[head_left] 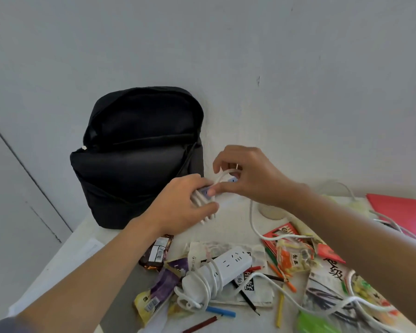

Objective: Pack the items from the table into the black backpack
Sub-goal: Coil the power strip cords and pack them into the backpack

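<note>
The black backpack stands upright and unzipped at the table's back left corner, against the wall. Just right of its base, my left hand grips a bundle of white cable loops with a small bluish piece on it. My right hand pinches the same white cable above the bundle, and the free end trails down across the table. A white power strip with its cord wrapped around it lies in front.
Snack packets, coloured pencils, a red packet, printed bags and loose white cables litter the white table. A red folder lies at the far right. The wall stands right behind the backpack.
</note>
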